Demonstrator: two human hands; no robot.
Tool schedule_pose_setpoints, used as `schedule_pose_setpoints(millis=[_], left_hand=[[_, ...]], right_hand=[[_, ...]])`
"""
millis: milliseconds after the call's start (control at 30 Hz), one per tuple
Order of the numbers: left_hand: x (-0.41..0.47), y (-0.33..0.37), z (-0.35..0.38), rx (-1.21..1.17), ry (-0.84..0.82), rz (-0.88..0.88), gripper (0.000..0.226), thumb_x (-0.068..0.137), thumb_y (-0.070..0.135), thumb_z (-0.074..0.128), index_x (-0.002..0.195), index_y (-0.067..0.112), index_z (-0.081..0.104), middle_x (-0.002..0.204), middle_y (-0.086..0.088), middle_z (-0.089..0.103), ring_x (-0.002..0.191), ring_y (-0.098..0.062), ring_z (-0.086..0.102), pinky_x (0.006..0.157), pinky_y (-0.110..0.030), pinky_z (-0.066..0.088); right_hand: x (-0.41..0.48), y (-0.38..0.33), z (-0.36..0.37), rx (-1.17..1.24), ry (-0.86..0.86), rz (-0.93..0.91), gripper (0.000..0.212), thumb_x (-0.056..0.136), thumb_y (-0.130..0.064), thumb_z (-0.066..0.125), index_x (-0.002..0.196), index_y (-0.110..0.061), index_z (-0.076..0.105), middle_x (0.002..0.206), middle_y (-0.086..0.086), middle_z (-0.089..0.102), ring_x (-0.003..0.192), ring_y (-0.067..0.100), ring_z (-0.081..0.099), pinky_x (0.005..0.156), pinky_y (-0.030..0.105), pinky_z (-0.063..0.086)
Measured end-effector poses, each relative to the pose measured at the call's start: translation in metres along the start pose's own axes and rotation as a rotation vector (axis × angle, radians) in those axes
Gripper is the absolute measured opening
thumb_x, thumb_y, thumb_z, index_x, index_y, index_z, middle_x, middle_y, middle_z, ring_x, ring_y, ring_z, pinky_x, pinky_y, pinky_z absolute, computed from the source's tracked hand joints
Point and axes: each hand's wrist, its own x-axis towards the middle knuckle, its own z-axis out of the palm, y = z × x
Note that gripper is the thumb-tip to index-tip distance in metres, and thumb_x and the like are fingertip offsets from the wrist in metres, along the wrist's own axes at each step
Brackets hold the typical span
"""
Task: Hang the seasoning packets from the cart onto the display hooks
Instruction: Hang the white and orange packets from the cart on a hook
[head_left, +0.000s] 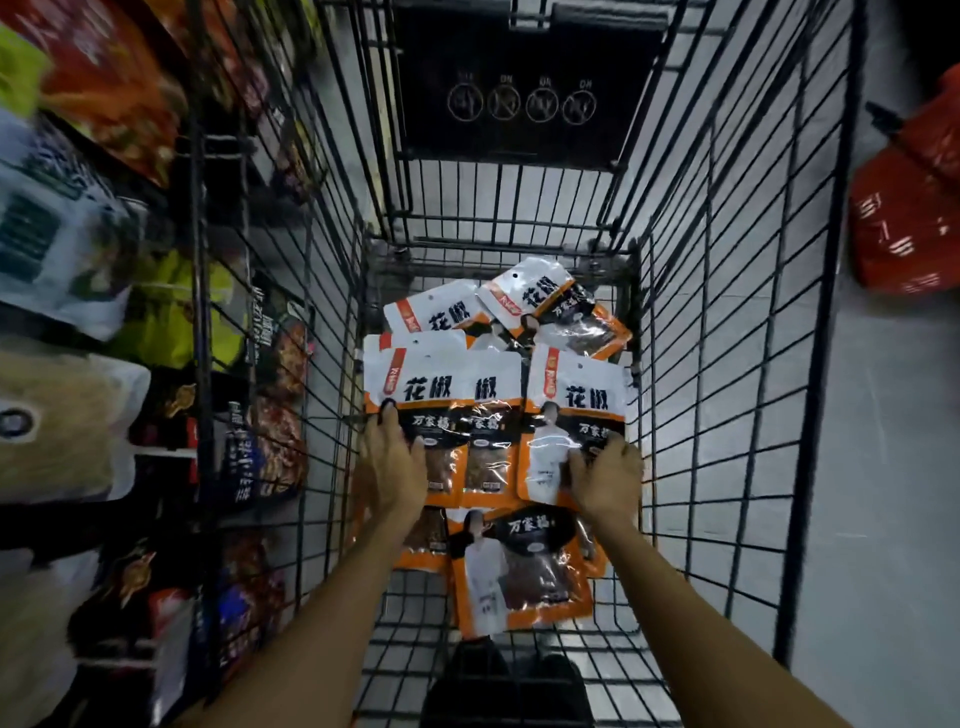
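Left hand (392, 460) rests, right hand (607, 478) grips packets (441, 387); wire cart (727, 312); grey floor (883, 493).

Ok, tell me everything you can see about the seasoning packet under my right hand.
The packet is a flat, glossy plastic pouch: white top with a small hang hole, bold black characters and an orange tab, then a dark, orange-edged lower part showing a figure in white. It lies face up in the cart, top pointing away from you, beside a similar packet on its left. Your right hand rests on its lower right corner; whether it grips is unclear.
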Motion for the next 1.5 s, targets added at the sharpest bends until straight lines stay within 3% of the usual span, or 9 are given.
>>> schedule_pose_setpoints(millis=[267,467,567,700,767,933,1100,1367,1500], left_hand=[[-0.005,0.002,-0.004,-0.090,0.020,-0.123,0.086,0.084,0.023,0.071,0.148,0.003,0.016,0.149,-0.022,0.030,0.137,-0.036,0.029,0.109,-0.051,0.031],[0.011,-0.001,-0.012,-0.251,0.023,-0.288,0.089,0.056,0.019,0.091,0.128,0.001,0.044,0.130,-0.021,0.050,0.122,-0.037,0.046,0.095,-0.051,0.047],[0.014,-0.001,-0.020,-0.360,0.006,-0.330,0.068,0.059,0.017,0.090,0.115,-0.003,0.057,0.111,-0.018,0.062,0.105,-0.034,0.059,0.079,-0.038,0.052],[0.011,0.002,-0.037,-0.561,-0.063,-0.334,0.032,0.061,0.007,0.087,0.077,0.011,0.060,0.072,-0.001,0.060,0.066,-0.018,0.057,0.049,-0.020,0.042],[0.006,0.004,-0.045,-0.616,-0.175,-0.320,0.027,0.068,0.004,0.082,0.086,0.009,0.062,0.077,-0.006,0.066,0.057,-0.012,0.059,0.041,-0.017,0.043],[-0.018,0.013,-0.074,-0.621,-0.181,-0.240,0.054,0.077,0.007,0.076,0.125,0.001,0.053,0.114,-0.014,0.063,0.091,-0.024,0.062,0.070,-0.027,0.050],[-0.064,0.025,-0.131,-0.722,-0.031,-0.152,0.069,0.070,0.034,0.082,0.126,0.007,0.052,0.124,-0.010,0.057,0.120,-0.028,0.051,0.091,-0.032,0.045],[-0.203,0.020,-0.239,-0.874,0.319,0.033,0.065,0.066,0.038,0.082,0.118,0.007,0.060,0.123,-0.009,0.062,0.114,-0.026,0.058,0.101,-0.046,0.046],[-0.307,0.002,-0.283,-0.896,0.521,0.102,0.030,0.063,0.046,0.078,0.081,0.025,0.065,0.082,0.016,0.070,0.082,-0.001,0.064,0.076,-0.021,0.052]], right_hand=[[-0.006,-0.008,0.002,0.026,0.024,0.061,0.073,0.079,-0.038,0.074,0.130,-0.004,0.036,0.126,0.020,0.052,0.117,0.035,0.051,0.096,0.045,0.045],[-0.014,-0.018,-0.004,0.125,0.145,0.115,0.092,0.063,-0.030,0.088,0.133,-0.001,0.035,0.126,0.021,0.052,0.119,0.037,0.048,0.099,0.048,0.042],[-0.015,-0.018,-0.012,0.291,0.111,0.146,0.072,0.065,-0.025,0.087,0.122,-0.005,0.047,0.117,0.014,0.061,0.111,0.032,0.058,0.093,0.048,0.049],[-0.020,-0.018,-0.028,0.437,0.050,0.139,0.037,0.075,-0.020,0.080,0.105,-0.010,0.061,0.103,0.009,0.069,0.093,0.023,0.065,0.071,0.028,0.051],[-0.024,-0.017,-0.036,0.564,-0.038,0.149,0.028,0.078,-0.016,0.077,0.100,-0.014,0.059,0.100,0.007,0.069,0.089,0.022,0.066,0.073,0.033,0.055],[-0.043,-0.024,-0.066,0.740,-0.129,0.065,0.029,0.084,-0.005,0.069,0.111,-0.008,0.057,0.113,0.015,0.066,0.103,0.029,0.064,0.091,0.050,0.052],[-0.075,-0.037,-0.124,0.820,-0.187,-0.136,0.016,0.082,-0.012,0.072,0.086,-0.022,0.060,0.086,-0.003,0.066,0.076,0.006,0.062,0.063,0.023,0.051],[-0.150,-0.054,-0.224,0.802,-0.374,-0.545,0.025,0.069,-0.036,0.079,0.084,-0.023,0.063,0.079,-0.006,0.071,0.067,0.004,0.069,0.055,0.020,0.052],[-0.205,-0.060,-0.262,0.730,-0.492,-0.778,0.018,0.073,-0.030,0.080,0.079,-0.019,0.068,0.075,-0.002,0.075,0.071,0.014,0.072,0.065,0.028,0.057]])
